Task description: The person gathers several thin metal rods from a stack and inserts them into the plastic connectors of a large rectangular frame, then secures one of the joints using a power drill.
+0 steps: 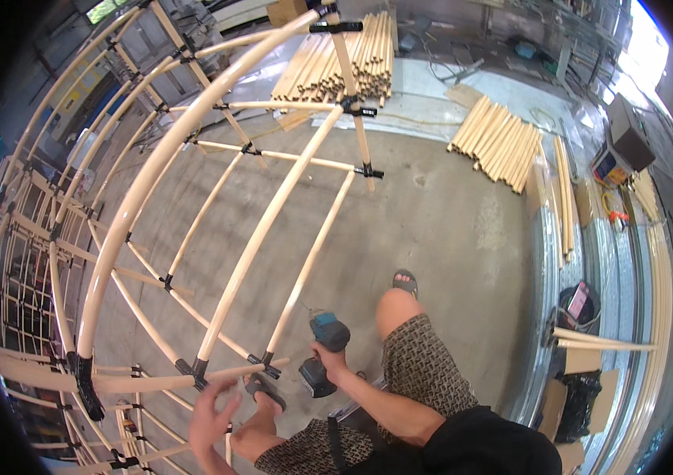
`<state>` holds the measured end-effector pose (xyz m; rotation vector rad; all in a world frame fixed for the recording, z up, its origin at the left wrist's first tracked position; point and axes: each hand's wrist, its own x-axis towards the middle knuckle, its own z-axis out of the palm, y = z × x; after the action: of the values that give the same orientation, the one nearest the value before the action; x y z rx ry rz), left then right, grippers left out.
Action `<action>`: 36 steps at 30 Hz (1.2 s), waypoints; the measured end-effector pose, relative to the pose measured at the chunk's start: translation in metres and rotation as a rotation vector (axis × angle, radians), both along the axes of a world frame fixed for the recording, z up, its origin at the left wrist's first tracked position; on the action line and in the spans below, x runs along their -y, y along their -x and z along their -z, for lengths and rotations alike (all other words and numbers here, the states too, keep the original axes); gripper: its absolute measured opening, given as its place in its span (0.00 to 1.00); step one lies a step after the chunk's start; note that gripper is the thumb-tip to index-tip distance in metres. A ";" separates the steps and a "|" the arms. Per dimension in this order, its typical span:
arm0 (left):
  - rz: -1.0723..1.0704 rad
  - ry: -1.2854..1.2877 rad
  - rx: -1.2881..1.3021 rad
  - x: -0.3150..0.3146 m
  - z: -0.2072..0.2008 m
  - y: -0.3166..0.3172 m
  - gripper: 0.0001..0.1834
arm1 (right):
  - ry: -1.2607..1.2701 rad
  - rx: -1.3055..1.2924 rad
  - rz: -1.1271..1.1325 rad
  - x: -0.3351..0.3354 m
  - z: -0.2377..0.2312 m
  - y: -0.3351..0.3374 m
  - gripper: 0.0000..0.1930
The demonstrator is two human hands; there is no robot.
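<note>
My right hand grips a teal and black cordless drill, held low in front of my knees with its nose pointing up toward the frame. My left hand is open, fingers spread, just below a horizontal wooden pole of a curved lattice frame and not touching it. The frame is made of pale round wooden poles joined by black clamps. It arches from lower left up over the top of the view. I crouch or sit, with patterned shorts and sandals showing.
Stacks of loose wooden poles lie on the concrete floor at top centre and upper right. Long poles and silver sheeting run along the right side. A dark bag and cardboard sit at right.
</note>
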<state>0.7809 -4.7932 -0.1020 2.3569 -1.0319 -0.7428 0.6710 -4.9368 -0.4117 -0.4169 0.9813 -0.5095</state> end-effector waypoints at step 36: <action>-0.498 -0.173 0.578 0.260 0.134 -0.056 0.50 | 0.729 0.340 -0.110 0.354 -0.215 0.094 0.07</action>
<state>0.8365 -5.0534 -0.2363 2.8924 -0.5338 0.0474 0.5772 -5.2912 -0.1963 -0.9931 0.4139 -0.8046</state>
